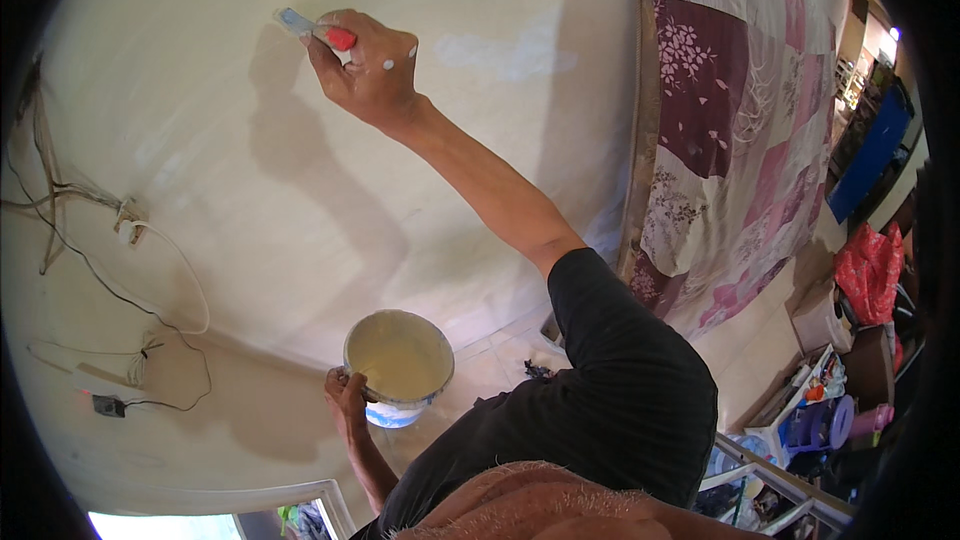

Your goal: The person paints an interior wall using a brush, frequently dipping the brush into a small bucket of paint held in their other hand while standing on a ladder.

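Observation:
High on the cream wall (420, 170), my right hand (375, 65) is closed round a paintbrush (296, 22) with a red handle and a pale, whitish-blue head. The brush head meets the wall or lies very close to it. White paint spots mark the back of this hand. Lower down, my left hand (347, 398) grips the rim of a white bucket (397, 416) in front of my body. Pale yellowish paint (405, 355) appears inside the bucket. The fingers of my left hand curl over the rim, partly hidden.
A patterned maroon and white cloth (690, 120) hangs over an upright panel at right. Loose cables (65, 185) and a wall socket (128, 220) are at left. A metal ladder-like frame (770, 485), a red bag (872, 270) and household clutter stand at lower right.

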A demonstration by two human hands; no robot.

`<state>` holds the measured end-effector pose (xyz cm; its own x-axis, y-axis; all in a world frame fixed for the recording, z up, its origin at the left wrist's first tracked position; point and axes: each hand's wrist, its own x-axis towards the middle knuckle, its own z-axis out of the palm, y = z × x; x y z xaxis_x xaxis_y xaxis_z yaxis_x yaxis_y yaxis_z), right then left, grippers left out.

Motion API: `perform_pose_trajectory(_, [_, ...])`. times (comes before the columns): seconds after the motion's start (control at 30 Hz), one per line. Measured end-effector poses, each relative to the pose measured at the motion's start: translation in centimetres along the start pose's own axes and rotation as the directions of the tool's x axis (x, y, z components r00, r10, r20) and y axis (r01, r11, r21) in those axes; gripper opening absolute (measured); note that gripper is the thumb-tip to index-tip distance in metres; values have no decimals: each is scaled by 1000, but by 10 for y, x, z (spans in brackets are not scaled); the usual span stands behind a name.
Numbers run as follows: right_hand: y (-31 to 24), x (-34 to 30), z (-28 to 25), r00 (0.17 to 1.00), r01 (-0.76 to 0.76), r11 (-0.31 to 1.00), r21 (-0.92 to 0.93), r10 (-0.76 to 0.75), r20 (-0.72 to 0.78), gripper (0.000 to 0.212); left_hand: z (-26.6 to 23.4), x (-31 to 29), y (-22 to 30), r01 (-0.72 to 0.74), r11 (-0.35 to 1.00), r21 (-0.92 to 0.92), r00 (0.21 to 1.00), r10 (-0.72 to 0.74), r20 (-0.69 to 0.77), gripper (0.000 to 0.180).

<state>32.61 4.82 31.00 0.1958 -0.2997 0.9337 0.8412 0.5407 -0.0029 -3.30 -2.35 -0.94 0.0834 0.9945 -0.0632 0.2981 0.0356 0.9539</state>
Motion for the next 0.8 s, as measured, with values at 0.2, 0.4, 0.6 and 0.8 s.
perform_pose_trajectory(0.2, [105, 28, -70, 975, -190, 981, -39, 184, -128, 19, 5, -3, 11, 18, 1000, -13, 1000, -19, -19, 33])
perform_pose_trajectory(0.4, [178, 78, -226, 928, -277, 844, -460, 111, -355, 25, 11, -5, 6, -21, 997, -78, 1000, 20, -21, 33])
perform_pose_trajectory(0.6, [188, 81, -204, 970, -56, 570, -820, -164, -180, 37, 17, -11, 0, 24, 997, -76, 1000, -25, -9, 32])
perform_pose_trajectory(0.8, [103, 40, -16, 977, 141, 915, -377, -190, -97, 8, 17, -15, 1, 10, 997, -82, 1000, -11, -3, 30])
